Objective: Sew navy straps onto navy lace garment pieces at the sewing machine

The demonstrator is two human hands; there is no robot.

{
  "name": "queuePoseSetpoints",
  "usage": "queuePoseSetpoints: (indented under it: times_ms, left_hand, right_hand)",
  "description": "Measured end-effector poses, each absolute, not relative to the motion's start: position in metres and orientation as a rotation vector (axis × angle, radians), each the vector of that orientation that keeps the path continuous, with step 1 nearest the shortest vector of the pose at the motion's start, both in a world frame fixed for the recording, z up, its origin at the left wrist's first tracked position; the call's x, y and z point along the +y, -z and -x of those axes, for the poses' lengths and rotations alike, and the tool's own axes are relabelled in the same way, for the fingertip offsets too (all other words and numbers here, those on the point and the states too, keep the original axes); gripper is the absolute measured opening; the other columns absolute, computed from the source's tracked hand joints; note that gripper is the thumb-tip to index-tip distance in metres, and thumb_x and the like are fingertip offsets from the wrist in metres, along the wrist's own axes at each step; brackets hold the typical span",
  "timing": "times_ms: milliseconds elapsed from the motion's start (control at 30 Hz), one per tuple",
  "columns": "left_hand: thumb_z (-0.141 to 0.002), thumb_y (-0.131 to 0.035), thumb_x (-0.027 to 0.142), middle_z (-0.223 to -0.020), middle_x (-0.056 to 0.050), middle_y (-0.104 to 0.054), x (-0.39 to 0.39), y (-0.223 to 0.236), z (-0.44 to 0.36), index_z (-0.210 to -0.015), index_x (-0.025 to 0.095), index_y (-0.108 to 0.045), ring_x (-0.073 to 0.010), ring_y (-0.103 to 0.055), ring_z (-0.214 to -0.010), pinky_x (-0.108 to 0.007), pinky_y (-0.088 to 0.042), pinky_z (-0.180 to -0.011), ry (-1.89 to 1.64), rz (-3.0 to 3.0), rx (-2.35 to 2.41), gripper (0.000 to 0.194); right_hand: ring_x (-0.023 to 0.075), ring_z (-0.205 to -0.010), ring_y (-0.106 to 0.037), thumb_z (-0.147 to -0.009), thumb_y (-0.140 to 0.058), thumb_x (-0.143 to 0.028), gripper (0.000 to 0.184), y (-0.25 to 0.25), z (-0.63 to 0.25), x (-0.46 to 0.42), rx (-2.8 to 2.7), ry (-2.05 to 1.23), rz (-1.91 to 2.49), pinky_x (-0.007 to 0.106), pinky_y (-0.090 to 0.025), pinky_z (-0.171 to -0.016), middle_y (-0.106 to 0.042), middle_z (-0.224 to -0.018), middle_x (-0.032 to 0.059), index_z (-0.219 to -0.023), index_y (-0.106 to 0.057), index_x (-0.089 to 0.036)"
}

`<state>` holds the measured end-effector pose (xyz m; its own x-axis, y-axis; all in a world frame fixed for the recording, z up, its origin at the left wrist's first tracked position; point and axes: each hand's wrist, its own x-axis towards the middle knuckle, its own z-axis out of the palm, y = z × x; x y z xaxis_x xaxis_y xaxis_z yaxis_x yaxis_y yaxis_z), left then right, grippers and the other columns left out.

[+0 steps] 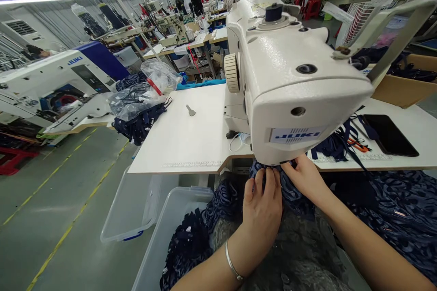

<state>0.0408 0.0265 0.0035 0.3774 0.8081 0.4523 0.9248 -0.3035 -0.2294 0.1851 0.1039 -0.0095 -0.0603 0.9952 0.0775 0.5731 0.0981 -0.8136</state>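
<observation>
A white sewing machine marked JUKI stands right in front of me, its head over the table's front edge. Under that head, dark blue patterned fabric hangs down toward my lap. My left hand, with a bracelet at the wrist, has its fingers bent and pressed on the fabric. Close beside it, my right hand pinches the fabric near the machine's front, its fingertips partly behind the machine head. The needle area is hidden from view.
A phone and orange-handled snips lie on the table's right side. A small metal piece rests on the white tabletop. Plastic bins stand below left; more blue fabric lies at right. Another machine is at left.
</observation>
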Motion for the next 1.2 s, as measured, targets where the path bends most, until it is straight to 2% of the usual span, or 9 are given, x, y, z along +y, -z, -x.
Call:
queuePoseSetpoints:
  times_ms: [167, 367, 567, 700, 800, 1000, 1100, 1167, 1200]
  left_hand:
    - [-0.094, -0.048, 0.020, -0.127, -0.005, -0.062, 0.026, -0.002, -0.041, -0.128, 0.016, -0.060, -0.0198, -0.053, -0.117, -0.035, -0.040, -0.094, 0.341, 2.177, -1.495, 0.036]
    - [-0.092, -0.049, 0.016, -0.121, -0.005, -0.065, 0.027, 0.003, -0.040, -0.125, 0.013, -0.063, -0.0217, -0.056, -0.113, -0.037, -0.041, -0.092, 0.416, 2.132, -1.484, 0.036]
    - [-0.086, -0.051, 0.012, -0.114, -0.006, -0.068, 0.029, 0.008, -0.038, -0.119, 0.012, -0.066, -0.0230, -0.059, -0.107, -0.037, -0.044, -0.089, 0.488, 2.071, -1.438, 0.037]
    - [-0.085, -0.055, 0.014, -0.115, -0.007, -0.068, 0.030, 0.008, -0.038, -0.119, 0.014, -0.067, -0.0239, -0.061, -0.106, -0.036, -0.047, -0.087, 0.461, 2.049, -1.438, 0.036]
    - [-0.084, -0.055, 0.013, -0.113, -0.008, -0.068, 0.031, 0.008, -0.038, -0.117, 0.014, -0.068, -0.0241, -0.062, -0.104, -0.036, -0.050, -0.084, 0.463, 2.044, -1.403, 0.035]
    - [-0.086, -0.051, 0.010, -0.110, -0.007, -0.068, 0.032, 0.012, -0.042, -0.118, 0.013, -0.067, -0.0238, -0.063, -0.101, -0.036, -0.052, -0.082, 0.476, 2.025, -1.359, 0.035]
    - [-0.087, -0.053, 0.010, -0.111, -0.006, -0.068, 0.034, 0.014, -0.042, -0.119, 0.016, -0.067, -0.0240, -0.062, -0.102, -0.035, -0.052, -0.084, 0.464, 2.013, -1.354, 0.035]
    - [-0.087, -0.060, 0.018, -0.112, -0.008, -0.068, 0.035, 0.012, -0.040, -0.120, 0.014, -0.065, -0.0251, -0.062, -0.102, -0.036, -0.053, -0.084, 0.448, 2.056, -1.335, 0.034]
    - [-0.088, -0.063, 0.027, -0.113, -0.009, -0.067, 0.035, 0.010, -0.037, -0.122, 0.012, -0.064, -0.0261, -0.062, -0.102, -0.036, -0.053, -0.084, 0.449, 2.097, -1.323, 0.037]
  right_hand:
    - [0.0188, -0.062, -0.058, -0.090, -0.048, -0.037, 0.012, 0.015, -0.186, 0.106, -1.713, -0.777, 1.513, 0.027, -0.042, -0.057, -0.060, -0.069, -0.0015, -0.091, -0.050, -0.025]
    - [0.0158, -0.051, -0.052, -0.090, -0.048, -0.038, 0.015, 0.016, -0.181, 0.105, -1.713, -0.747, 1.534, 0.027, -0.038, -0.051, -0.062, -0.075, -0.0014, -0.092, -0.050, -0.024]
    - [0.0177, -0.062, -0.056, -0.093, -0.046, -0.039, 0.017, 0.024, -0.184, 0.110, -1.653, -0.772, 1.440, 0.027, -0.044, -0.057, -0.061, -0.074, -0.0012, -0.090, -0.051, -0.023]
    - [0.0201, -0.073, -0.058, -0.097, -0.037, -0.043, 0.027, 0.034, -0.197, 0.113, -1.690, -0.753, 1.406, 0.030, -0.047, -0.066, -0.059, -0.076, 0.0010, -0.083, -0.050, -0.024]
    - [0.0221, -0.074, -0.058, -0.097, -0.036, -0.045, 0.033, 0.044, -0.210, 0.111, -1.743, -0.719, 1.413, 0.034, -0.048, -0.071, -0.059, -0.075, 0.0025, -0.075, -0.048, -0.024]
    - [0.0275, -0.082, -0.064, -0.094, -0.043, -0.055, 0.042, 0.069, -0.228, 0.099, -1.747, -1.127, 1.522, 0.039, -0.048, -0.080, -0.061, -0.065, 0.0027, -0.069, -0.056, -0.024]
    - [0.0263, -0.079, -0.063, -0.087, -0.054, -0.057, 0.040, 0.077, -0.226, 0.097, -1.638, -1.328, 1.373, 0.036, -0.049, -0.076, -0.064, -0.070, 0.0038, -0.070, -0.061, -0.021]
    - [0.0239, -0.076, -0.062, -0.082, -0.060, -0.056, 0.038, 0.078, -0.225, 0.098, -1.572, -1.353, 1.304, 0.033, -0.050, -0.071, -0.065, -0.075, 0.0036, -0.078, -0.064, -0.019]
    - [0.0226, -0.075, -0.061, -0.082, -0.059, -0.056, 0.038, 0.077, -0.226, 0.098, -1.530, -1.334, 1.300, 0.032, -0.050, -0.069, -0.065, -0.077, 0.0034, -0.084, -0.064, -0.019]
